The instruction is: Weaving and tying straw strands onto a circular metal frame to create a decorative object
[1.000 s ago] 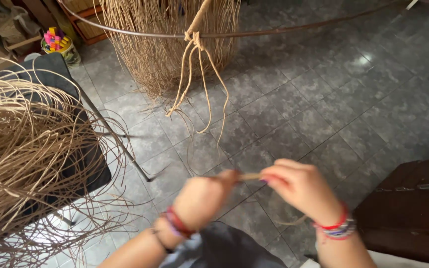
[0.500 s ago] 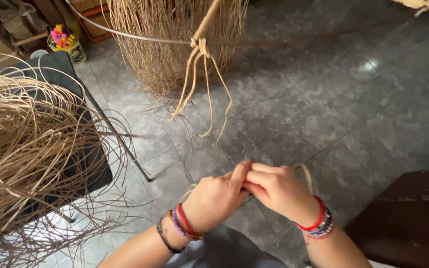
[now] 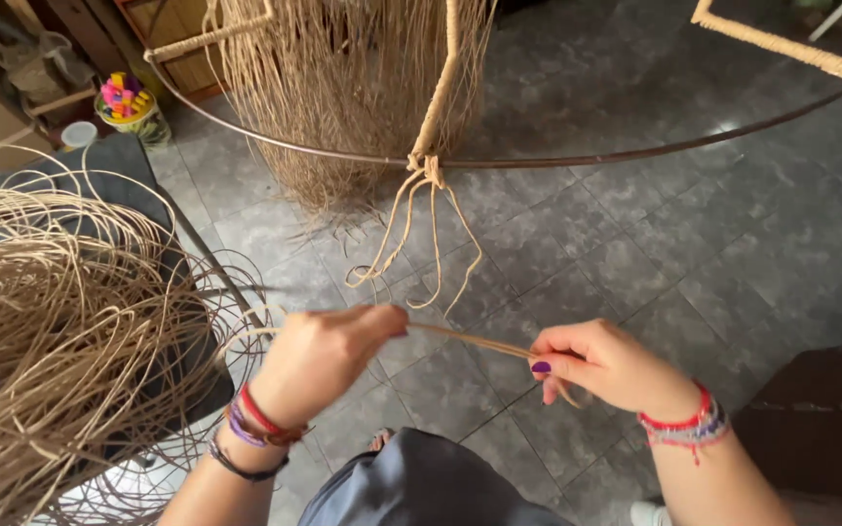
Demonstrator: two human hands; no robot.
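Left hand (image 3: 319, 356) and right hand (image 3: 601, 365) raised apart over the tiled floor (image 3: 635, 253), each grip pinching one rattan strand (image 3: 470, 339) stretched between them.

left grip (image 3: 328, 353) pinches cane strand (image 3: 470, 340) | right grip (image 3: 601, 365) pinches its other end | tangled cane heap (image 3: 60, 331) left | metal hoop (image 3: 538, 156) above tiled floor (image 3: 635, 263)

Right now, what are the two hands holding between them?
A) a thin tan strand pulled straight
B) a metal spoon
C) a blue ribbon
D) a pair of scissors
A: the left hand and the right hand each pinch one end of a thin tan strand, which runs straight between them above the grey tiled floor.
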